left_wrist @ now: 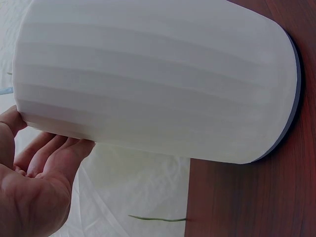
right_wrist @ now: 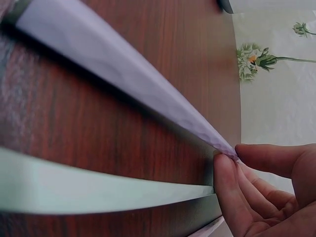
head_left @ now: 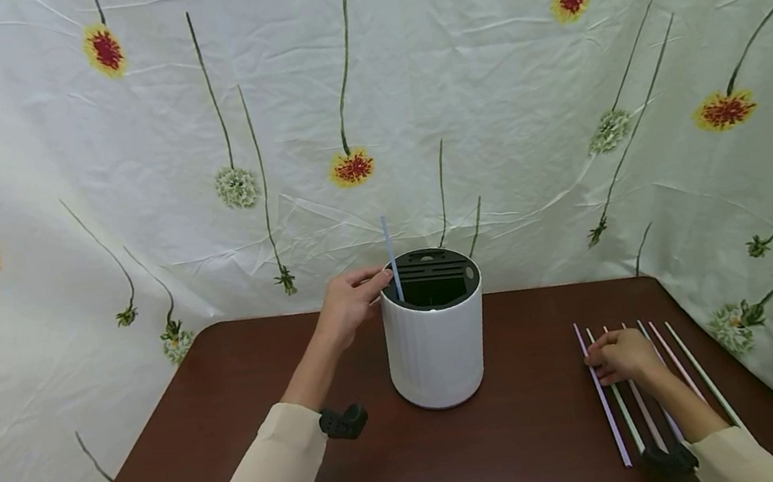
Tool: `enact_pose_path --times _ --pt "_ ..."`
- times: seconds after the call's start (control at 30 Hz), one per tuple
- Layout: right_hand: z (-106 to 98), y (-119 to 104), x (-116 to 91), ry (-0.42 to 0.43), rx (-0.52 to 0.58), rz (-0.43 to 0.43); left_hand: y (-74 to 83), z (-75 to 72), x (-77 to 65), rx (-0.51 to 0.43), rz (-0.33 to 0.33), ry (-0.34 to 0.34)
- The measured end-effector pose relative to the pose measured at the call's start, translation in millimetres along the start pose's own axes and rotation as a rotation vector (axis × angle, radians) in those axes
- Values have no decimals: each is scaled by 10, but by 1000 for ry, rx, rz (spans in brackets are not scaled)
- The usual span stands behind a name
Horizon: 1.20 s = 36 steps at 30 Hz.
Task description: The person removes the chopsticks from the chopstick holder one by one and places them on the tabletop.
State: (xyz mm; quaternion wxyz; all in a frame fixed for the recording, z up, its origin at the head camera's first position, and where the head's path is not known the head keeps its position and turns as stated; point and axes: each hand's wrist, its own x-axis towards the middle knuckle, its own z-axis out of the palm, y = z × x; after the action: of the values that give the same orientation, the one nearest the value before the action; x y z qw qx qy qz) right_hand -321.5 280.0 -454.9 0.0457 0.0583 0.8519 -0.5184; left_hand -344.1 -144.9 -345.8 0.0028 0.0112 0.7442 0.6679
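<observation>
A white ribbed cylindrical bin with a dark open top stands on the table. Inside it leans a light blue stick, its upper part rising above the rim. My left hand rests against the bin's left side, fingertips at the rim beside that stick; the wrist view shows the fingers lightly bent along the wall. At the right, my right hand pinches the far end of a purple stick between thumb and finger. Beneath that hand passes a pale green stick.
More pastel sticks, among them a pink one and an outer green one, lie roughly parallel under and beyond the right forearm. The dark red-brown table ends at a white flower-printed cloth behind and at the sides.
</observation>
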Motion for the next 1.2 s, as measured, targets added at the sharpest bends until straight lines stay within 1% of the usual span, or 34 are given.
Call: enact_pose_path --times 0.23,0.4,0.9,0.97,1.03,1.1,1.2 --pt "8 -3 -10 19 -24 -2 -15 0 9 16 4 -9" --pt "9 -4 -11 19 -34 -12 -7 0 -4 27 -2 -1" --pt "-46 -56 -61 50 -130 -35 -8 13 -5 32 5 0" --pt "-57 -118 -74 58 -125 -51 -9 16 -1 33 3 -2" --pt "-56 -245 -95 59 -96 -81 -5 19 -2 29 -2 -4" --pt "-40 -450 -117 55 -51 -121 -7 15 4 27 -6 -4" --pt "4 -848 -151 41 -10 -190 -11 9 10 23 -11 0"
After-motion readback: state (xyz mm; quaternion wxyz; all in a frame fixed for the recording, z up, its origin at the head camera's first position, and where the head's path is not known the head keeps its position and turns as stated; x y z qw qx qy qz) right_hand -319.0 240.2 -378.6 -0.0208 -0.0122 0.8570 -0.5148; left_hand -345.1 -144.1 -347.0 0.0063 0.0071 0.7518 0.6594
